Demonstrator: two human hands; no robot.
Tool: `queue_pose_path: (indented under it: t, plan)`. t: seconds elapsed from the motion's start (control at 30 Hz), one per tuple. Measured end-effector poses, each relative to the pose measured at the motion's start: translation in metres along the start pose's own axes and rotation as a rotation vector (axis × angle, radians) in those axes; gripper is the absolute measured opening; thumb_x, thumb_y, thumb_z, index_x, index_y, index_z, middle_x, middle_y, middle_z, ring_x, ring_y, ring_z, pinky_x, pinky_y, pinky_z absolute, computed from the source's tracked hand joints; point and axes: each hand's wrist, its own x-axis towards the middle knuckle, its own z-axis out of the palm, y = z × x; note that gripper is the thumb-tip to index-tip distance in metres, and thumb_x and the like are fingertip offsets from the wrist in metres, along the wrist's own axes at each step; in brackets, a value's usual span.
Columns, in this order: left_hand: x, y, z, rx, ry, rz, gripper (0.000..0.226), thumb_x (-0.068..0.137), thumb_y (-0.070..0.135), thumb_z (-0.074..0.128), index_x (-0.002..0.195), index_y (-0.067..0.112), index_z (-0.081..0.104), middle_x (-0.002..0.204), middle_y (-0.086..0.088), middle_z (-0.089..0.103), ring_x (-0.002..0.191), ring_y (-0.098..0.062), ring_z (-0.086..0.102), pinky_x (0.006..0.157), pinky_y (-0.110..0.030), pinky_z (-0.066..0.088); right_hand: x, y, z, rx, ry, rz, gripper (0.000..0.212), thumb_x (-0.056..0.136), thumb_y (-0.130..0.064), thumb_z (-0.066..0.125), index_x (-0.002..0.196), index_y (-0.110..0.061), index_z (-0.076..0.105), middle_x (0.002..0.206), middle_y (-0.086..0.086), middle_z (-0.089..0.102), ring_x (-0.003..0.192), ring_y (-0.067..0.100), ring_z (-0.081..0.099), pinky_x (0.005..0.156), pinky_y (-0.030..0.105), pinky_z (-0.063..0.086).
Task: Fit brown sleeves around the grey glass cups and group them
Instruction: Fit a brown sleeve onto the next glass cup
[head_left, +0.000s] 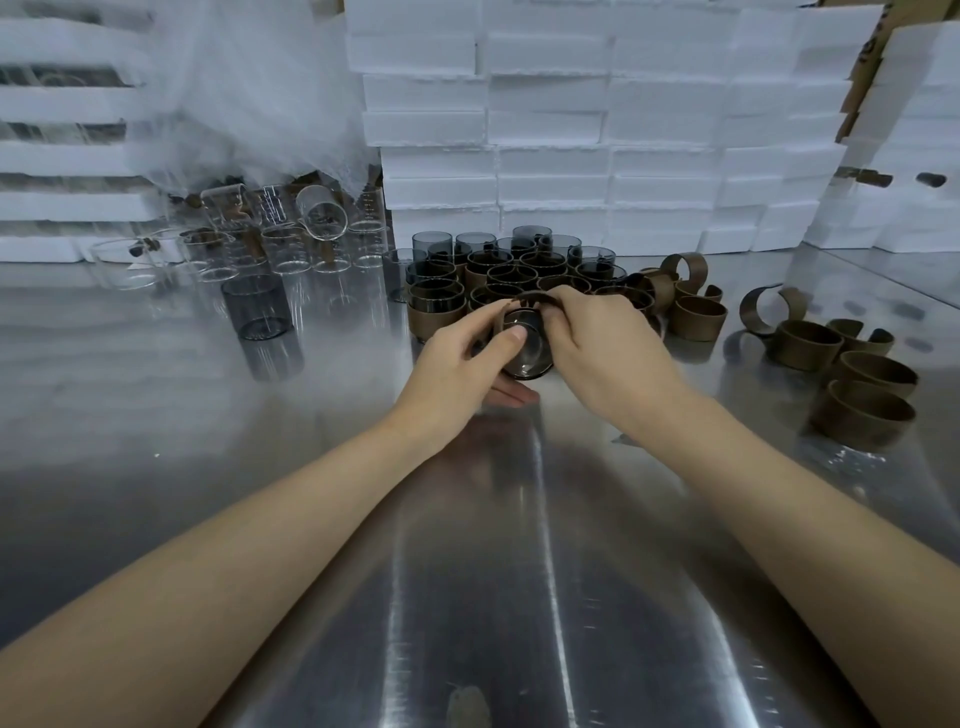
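Observation:
My left hand (457, 364) grips a grey glass cup (524, 353) tilted toward me, thumb on its side, fingers underneath. My right hand (597, 338) pinches a brown sleeve (524, 299) at the cup's far rim. Behind them stands a group of sleeved grey cups (514, 280) packed together. A bare grey cup (258, 306) stands alone at the left. Loose brown sleeves (862, 395) lie at the right, some open-ended (763, 309).
Clear glass cups (291, 244) crowd the back left under white mesh wrap. Stacked white foam boxes (571, 130) wall off the back. The shiny metal table (493, 597) stretches toward me.

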Motion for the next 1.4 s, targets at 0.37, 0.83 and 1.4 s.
queue_pose_path:
  t: [0.37, 0.83, 1.4]
  plan:
    - [-0.001, 0.003, 0.0, -0.065, 0.028, 0.018, 0.04, 0.087, 0.053, 0.055, 0.118, 0.03, 0.063, 0.108, -0.01, 0.072, 0.07, -0.033, 0.074, 0.061, -0.032, 0.06, -0.001, -0.008, -0.009, 0.244, -0.139, 0.025, 0.033, 0.095, 0.0, 0.032, 0.127, -0.004, 0.034, 0.089, 0.02, 0.063, 0.064, 0.031, 0.066, 0.063, 0.04, 0.055]
    - [0.001, 0.003, -0.001, -0.155, 0.054, -0.008, 0.036, 0.099, 0.049, 0.041, 0.115, 0.026, 0.063, 0.096, -0.012, 0.074, 0.069, -0.035, 0.073, 0.058, -0.031, 0.06, 0.0, -0.003, -0.004, 0.13, 0.166, -0.096, 0.038, 0.089, 0.002, 0.052, 0.124, -0.012, 0.057, 0.114, 0.008, 0.058, 0.103, 0.026, 0.057, 0.087, 0.043, 0.047]
    - [0.002, 0.0, 0.0, -0.082, 0.108, 0.029, 0.034, 0.097, 0.028, 0.058, 0.126, 0.011, 0.059, 0.098, -0.012, 0.071, 0.074, -0.035, 0.073, 0.073, -0.048, 0.061, -0.005, -0.007, 0.007, 0.322, -0.11, -0.123, 0.058, 0.1, -0.023, 0.037, 0.152, -0.038, 0.018, 0.087, -0.012, 0.055, 0.081, -0.002, 0.052, 0.075, 0.011, 0.036]
